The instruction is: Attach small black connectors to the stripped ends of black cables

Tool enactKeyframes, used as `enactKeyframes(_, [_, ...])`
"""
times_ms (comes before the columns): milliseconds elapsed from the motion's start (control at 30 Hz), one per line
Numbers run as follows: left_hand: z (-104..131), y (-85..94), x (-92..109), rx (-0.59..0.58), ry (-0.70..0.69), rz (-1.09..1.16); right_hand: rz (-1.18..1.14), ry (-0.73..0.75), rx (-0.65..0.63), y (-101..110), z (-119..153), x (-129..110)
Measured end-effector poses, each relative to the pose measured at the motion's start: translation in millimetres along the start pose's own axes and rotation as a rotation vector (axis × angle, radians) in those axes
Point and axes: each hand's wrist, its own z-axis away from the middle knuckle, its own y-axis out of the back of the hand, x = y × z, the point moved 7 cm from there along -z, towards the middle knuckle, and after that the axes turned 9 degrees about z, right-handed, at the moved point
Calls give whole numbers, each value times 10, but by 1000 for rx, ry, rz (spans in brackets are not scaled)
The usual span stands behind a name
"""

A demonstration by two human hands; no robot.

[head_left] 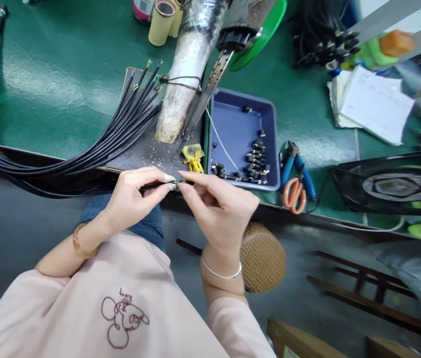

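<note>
Two hands meet at the bench's near edge; your left hand [136, 196] pinches a thin black cable [158, 185] near its end, and your right hand [218, 201] pinches at the coloured wires [177, 182] coming out of it; whether your right fingers grasp a connector too, you cannot tell from this view. Expect the cable to be light and springy, its jacket firm and perhaps slick; the wires look soft and easily bent or snapped, so grip the jacket just behind them and handle them gently.

Along the near edge of the bench [79, 89], to your left, runs a cable bundle [61, 163]; its fanned ends lie over a dark plate [136, 155]; a yellow clip [195, 163] stands just beyond your fingertips; over it slants a soldering iron [213, 84], possibly hot, beside a wrapped tube [176, 102]; both crowd your reach forward. On your right sits a blue tray [274, 144], black connectors [251, 157] mostly towards its near right corner; pliers [305, 178] lie past its right edge.
</note>
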Motion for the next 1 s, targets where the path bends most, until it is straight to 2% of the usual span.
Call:
enactKeyframes(100, [52, -25, 93, 20, -210, -202, 52, 108, 31, 13, -7, -129])
enactKeyframes(167, [86, -37, 123, 37, -291, -293, 57, 110, 44, -16, 16, -155])
enactKeyframes(300, [140, -70, 176, 84, -417, -442, -28, -91, 35, -91, 63, -66])
enactKeyframes(400, [175, -111, 202, 117, -510, -551, -144, -268, -23, -152, 76, 16])
enactKeyframes(533, [199, -133, 171, 154, -538, -628, -256, -389, -103, -224, 76, 79])
enactKeyframes(600, [189, -118, 139, 156, -492, -587, -290, -406, -106, -247, 84, 97])
enactKeyframes(667, [150, -65, 78, 157, -373, -457, -322, -411, -93, -272, 101, 106])
enactKeyframes(767, [68, 21, -133, 106, -29, -69, -354, -379, -58, -316, 127, 89])
enactKeyframes(867, [61, -19, -328, -42, 312, 334, -319, -239, 5, -333, 132, 9])
enactKeyframes(933, [71, -32, -362, -98, 410, 469, -245, -116, 71, -312, 138, -58])
enactKeyframes(1000, [69, -19, -368, -95, 434, 523, -171, -28, 143, -273, 153, -95])
